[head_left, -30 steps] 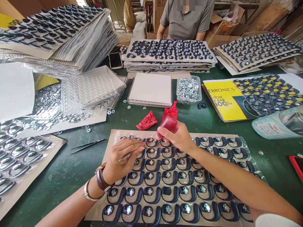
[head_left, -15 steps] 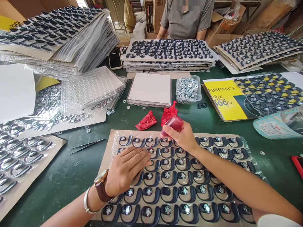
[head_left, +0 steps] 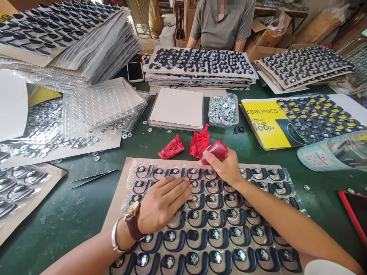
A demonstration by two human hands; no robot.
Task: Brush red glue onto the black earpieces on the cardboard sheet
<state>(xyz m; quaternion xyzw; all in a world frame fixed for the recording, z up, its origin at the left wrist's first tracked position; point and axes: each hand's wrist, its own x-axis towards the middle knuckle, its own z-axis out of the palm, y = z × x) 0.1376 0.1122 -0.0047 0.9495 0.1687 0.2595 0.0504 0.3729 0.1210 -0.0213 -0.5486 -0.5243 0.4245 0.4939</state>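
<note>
My right hand grips a small squeeze bottle of red liquid, tilted down to the left over the upper rows. Its thin red tip reaches close to my left fingertips. Palm down, my left hand lies with fingers stretched out over the left part of the sheet, hiding several pieces. Below both hands is a cardboard sheet under clear film, carrying rows of black hook-shaped pieces. Most show a shiny round disc; one in the second row from the front has a plain black head.
Black tweezers lie left of the sheet. Crumpled red pieces and a tub of metal washers are beyond it. Stacked sheets stand before a seated person. A red-edged phone and a clear cup are at right.
The bottle tip and my left fingertips have shifted rightward along the sheet's upper rows. The whole view has slid slightly left.
</note>
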